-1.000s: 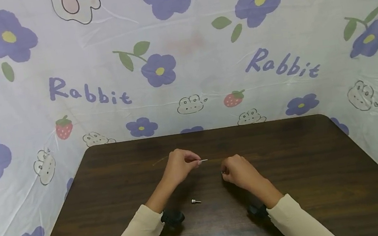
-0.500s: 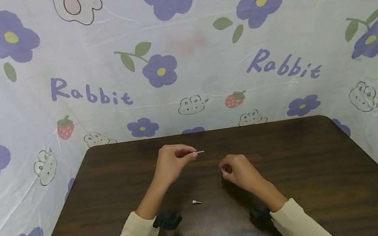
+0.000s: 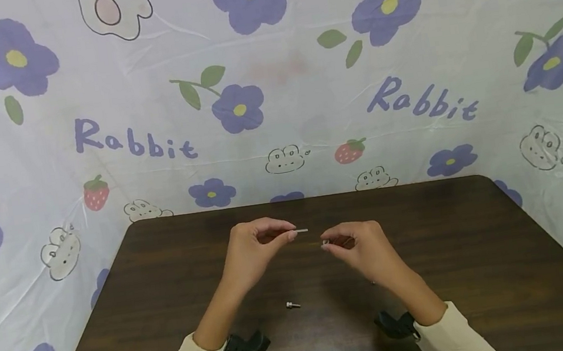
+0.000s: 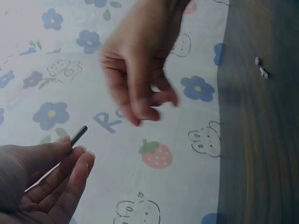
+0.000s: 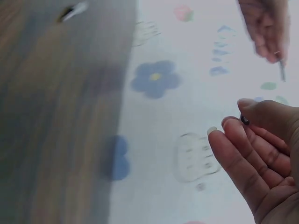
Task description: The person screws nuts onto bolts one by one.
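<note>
Head view: My left hand (image 3: 254, 253) pinches a thin metal rod (image 3: 302, 230) between thumb and fingers. The free end of the rod projects toward my right hand (image 3: 368, 244), roughly level. My right hand pinches a small ring-shaped part (image 3: 325, 242) at the fingertips, just beside and slightly nearer to me than the rod end. The two parts are apart. Both hands are raised over the dark wooden table (image 3: 459, 270). A short screw (image 3: 293, 305) lies on the table between my forearms, its head to the left. A small object (image 3: 373, 282) shows beside my right wrist; it is too small to identify. A black device (image 3: 245, 347) sits at my left wrist. A cloth (image 3: 298, 102) printed with flowers and rabbits hangs behind the table.

Left wrist view: My left thumb and fingers grip the rod near one end; its exposed length is threaded and tilted. My right hand is blurred, and its held part cannot be made out here.

Right wrist view: My right thumb presses the dark ring-shaped part against the fingers. The rod projects from my left hand, apart from the ring-shaped part.
</note>
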`<state>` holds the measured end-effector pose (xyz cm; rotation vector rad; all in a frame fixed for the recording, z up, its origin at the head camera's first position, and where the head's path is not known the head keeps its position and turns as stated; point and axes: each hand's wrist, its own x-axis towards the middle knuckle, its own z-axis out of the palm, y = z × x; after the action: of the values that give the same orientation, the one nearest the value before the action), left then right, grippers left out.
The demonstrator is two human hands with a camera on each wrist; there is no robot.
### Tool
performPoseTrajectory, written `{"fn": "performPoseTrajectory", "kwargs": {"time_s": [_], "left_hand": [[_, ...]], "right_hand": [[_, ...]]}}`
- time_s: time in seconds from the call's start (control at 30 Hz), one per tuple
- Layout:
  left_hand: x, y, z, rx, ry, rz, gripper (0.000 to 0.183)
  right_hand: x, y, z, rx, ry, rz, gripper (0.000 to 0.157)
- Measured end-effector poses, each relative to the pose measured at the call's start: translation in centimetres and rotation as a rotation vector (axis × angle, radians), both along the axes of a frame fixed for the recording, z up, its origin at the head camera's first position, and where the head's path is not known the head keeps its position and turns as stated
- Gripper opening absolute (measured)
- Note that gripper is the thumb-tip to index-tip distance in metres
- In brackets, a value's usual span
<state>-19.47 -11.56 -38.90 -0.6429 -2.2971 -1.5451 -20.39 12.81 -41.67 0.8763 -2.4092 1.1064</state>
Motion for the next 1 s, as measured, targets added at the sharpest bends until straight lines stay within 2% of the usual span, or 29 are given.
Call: {"fn": "performPoseTrajectory", "kwargs": {"time_s": [0.2,0.4,0.77,1.0], "left_hand": [[0.8,0.4,0.6,0.028,0.028,-0.017,0.011],[1.7,1.0,1.2,0.058,0.038,-0.042,0.009],[2.4,1.3,1.6,0.115,0.020,-0.059,0.012],[2.7,1.3,1.9,0.151,0.012,-0.055,0.012]], "right_hand": [[1.4,-0.3,2.8,-0.088,0.071,0.014,0.017],[2.2,-0.6,4.1,-0.130,0.075,-0.002,0.020],[3.1,-1.2,5.4,-0.116,0.121,0.009,0.020],[3.3,-1.7,5.5,-0.152,0.120,0.077,0.017]]}}
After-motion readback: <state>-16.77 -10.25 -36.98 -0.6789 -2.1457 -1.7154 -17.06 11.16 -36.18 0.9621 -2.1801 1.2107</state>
